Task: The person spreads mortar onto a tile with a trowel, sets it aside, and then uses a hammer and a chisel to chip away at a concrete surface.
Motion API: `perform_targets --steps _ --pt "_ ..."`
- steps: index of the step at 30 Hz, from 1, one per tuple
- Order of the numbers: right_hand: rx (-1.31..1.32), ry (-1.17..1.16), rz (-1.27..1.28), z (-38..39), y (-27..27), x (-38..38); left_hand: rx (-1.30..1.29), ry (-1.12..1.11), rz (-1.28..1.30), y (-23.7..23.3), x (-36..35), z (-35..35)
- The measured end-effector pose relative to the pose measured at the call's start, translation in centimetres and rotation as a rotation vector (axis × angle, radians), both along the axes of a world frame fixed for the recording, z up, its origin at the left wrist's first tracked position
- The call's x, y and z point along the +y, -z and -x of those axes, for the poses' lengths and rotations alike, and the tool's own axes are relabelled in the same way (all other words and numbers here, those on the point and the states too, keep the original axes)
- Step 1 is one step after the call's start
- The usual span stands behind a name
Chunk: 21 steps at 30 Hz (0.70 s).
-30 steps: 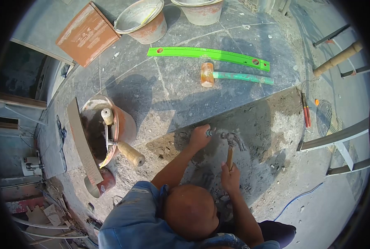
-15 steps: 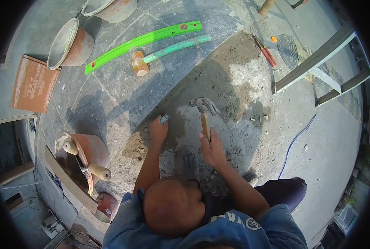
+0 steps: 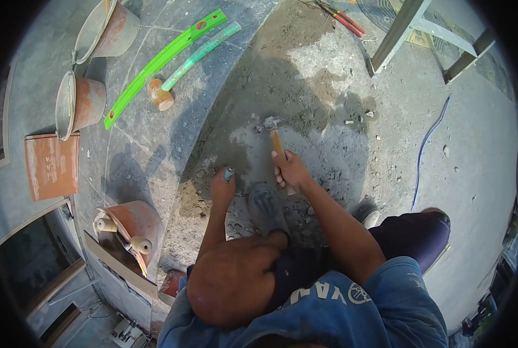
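My left hand (image 3: 222,189) is closed in a fist low over the rough cement floor. Out of its top pokes the blue-grey end of a chisel (image 3: 229,174); the rest of it is hidden by the hand. A claw hammer (image 3: 278,142) with a wooden handle is gripped in my right hand (image 3: 291,172), its metal head pointing away from me. The hammer head is apart from the chisel, further forward and to the right. Between and below the hands is my dusty shoe (image 3: 267,209).
A green level (image 3: 154,65) and a mallet (image 3: 161,97) lie on grey tiles at left. Buckets (image 3: 89,103) stand beyond, near an orange tile (image 3: 53,167). Trowels rest in a nearer bucket (image 3: 137,217). Red-handled pliers (image 3: 348,25), a metal frame (image 3: 398,35) and a blue cable (image 3: 424,152) are at right.
The view has shifted, so the tools on the floor appear turned and higher. My right hand still holds the hammer, now turned with its fingers more visible; the left keeps its grip.
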State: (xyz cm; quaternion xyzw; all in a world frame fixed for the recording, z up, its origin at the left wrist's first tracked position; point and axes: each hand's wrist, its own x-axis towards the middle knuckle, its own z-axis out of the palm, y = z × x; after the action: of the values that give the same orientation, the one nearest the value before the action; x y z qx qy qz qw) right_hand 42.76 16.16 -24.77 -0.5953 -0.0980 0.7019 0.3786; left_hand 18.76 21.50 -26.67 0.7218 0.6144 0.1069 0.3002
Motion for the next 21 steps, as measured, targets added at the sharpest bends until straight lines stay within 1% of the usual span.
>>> perform_targets --steps 1,2,3,5,6,8,9,10,11,12,13,14,15,16,18,19,21 --pt "0.11 0.018 0.038 -0.2 0.5 0.0 0.033 0.033 0.032 -0.3 -0.4 -0.3" --pt "0.129 0.034 0.04 -0.3 1.0 -0.1 0.069 0.066 0.065 -0.6 -0.7 -0.5" --pt "0.104 0.001 0.045 -0.4 1.5 -0.2 0.09 0.08 0.067 -1.1 -1.1 -0.6" --pt "0.103 -0.026 0.049 -0.6 1.8 -0.2 0.147 0.13 0.278 -2.1 -2.3 -0.6" --pt "0.092 -0.013 0.052 -0.2 1.9 -0.1 0.174 0.132 0.282 -2.8 -3.1 -0.4" --pt "0.11 0.006 0.049 0.1 2.3 0.0 0.257 0.268 0.382 -4.5 -4.5 -0.3" --pt "0.089 0.007 0.042 0.2 2.5 -0.2 0.29 0.27 0.385 -5.2 -5.4 0.0" --pt "0.066 0.011 0.031 0.2 2.8 -0.3 0.256 0.293 0.359 -5.6 -6.2 0.4" --pt "0.098 0.021 0.026 0.2 3.3 -0.4 0.224 0.317 0.334 -6.1 -6.9 0.8" --pt "0.052 -0.005 0.011 0.4 3.8 -0.6 0.259 0.32 0.335 -6.8 -7.7 1.1" --pt "0.004 -0.031 -0.005 0.7 4.3 -0.9 0.203 0.302 0.296 -7.4 -8.4 1.3" --pt "0.034 -0.023 -0.006 1.6 5.3 -1.2 0.146 0.284 0.259 -8.3 -9.2 1.4" --pt "-0.135 -0.012 -0.047 2.5 6.0 -1.3 0.284 0.22 0.389 -9.5 -9.5 1.7" --pt "-0.307 -0.001 -0.088 3.1 6.2 -1.3 0.307 0.221 0.387 -10.1 -10.0 2.4" --pt "-0.275 0.032 -0.066 3.3 5.2 -1.3 0.437 0.046 0.561 -10.6 -10.9 4.6" --pt "-0.262 0.056 -0.039 3.5 4.6 -1.6 0.525 0.061 0.594 -11.5 -11.1 5.0" --pt "-0.25 0.051 -0.035 3.4 3.7 -2.1 0.565 0.022 0.637 -12.1 -12.2 5.2"
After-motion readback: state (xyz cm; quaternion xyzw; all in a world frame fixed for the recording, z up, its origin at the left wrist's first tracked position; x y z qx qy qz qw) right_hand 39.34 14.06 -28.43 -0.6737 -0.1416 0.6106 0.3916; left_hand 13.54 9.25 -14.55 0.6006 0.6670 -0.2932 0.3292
